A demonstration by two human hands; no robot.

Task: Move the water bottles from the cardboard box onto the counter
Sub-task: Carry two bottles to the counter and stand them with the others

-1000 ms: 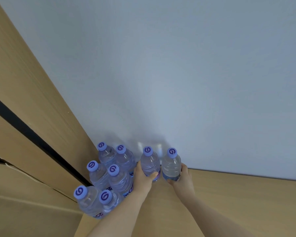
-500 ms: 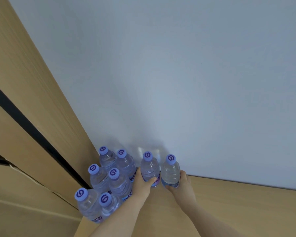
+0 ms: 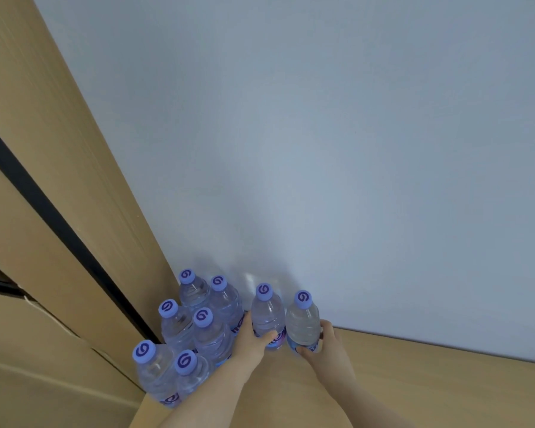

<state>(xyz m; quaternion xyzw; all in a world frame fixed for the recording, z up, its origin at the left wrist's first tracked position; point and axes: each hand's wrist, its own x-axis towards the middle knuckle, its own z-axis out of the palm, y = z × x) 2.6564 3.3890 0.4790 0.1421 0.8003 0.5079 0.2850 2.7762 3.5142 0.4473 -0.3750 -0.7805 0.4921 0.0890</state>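
Note:
Two clear water bottles with purple caps stand upright on the wooden counter [image 3: 414,381] against the white wall. My left hand [image 3: 250,341] grips the lower body of the left bottle [image 3: 267,313]. My right hand [image 3: 325,347] grips the base of the right bottle [image 3: 301,322]. The two bottles stand side by side, nearly touching. Left of them, several more bottles [image 3: 198,329] of the same kind are packed together in the corner. The cardboard box is out of view.
A tall wooden cabinet side [image 3: 59,180] with a dark vertical gap rises at the left, right behind the bottle group. The white wall [image 3: 322,149] closes off the back of the counter. Bare counter stretches to the right of my hands.
Both bottles in my hands have shifted slightly right and lower in the view, staying by the wall. My grips look the same. The group at the left has not moved.

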